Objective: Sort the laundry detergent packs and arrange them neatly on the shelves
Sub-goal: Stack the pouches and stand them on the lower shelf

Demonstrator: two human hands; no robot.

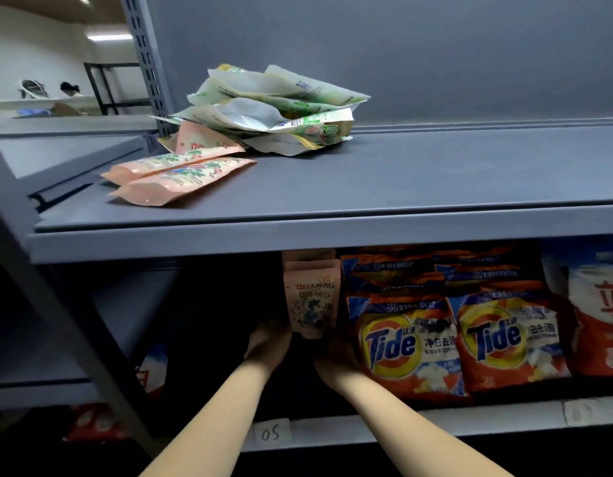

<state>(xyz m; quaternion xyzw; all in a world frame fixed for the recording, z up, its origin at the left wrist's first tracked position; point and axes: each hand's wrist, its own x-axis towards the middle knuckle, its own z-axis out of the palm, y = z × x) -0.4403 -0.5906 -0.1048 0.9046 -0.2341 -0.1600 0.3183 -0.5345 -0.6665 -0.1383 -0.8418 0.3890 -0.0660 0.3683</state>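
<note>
Both hands' fingers around upright pink pack

Shelves are grey, flat pouches peachy pink, crumpled packs green-white, Tide bags orange with yellow bullseye.

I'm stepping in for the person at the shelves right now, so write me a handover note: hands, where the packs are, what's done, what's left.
Hands: left hand and right hand both reach into the lower shelf at the base of the upright pink packs; the grip itself is in shadow.
Packs: Tide packs stand in rows right of the pink ones, a red-and-white bag beyond them. On the upper shelf, pink packs lie flat and green-and-white packs sit in a loose heap.
Done: lower row largely ordered.
Left: sort and stand up the upper shelf's pink and green packs.
</note>
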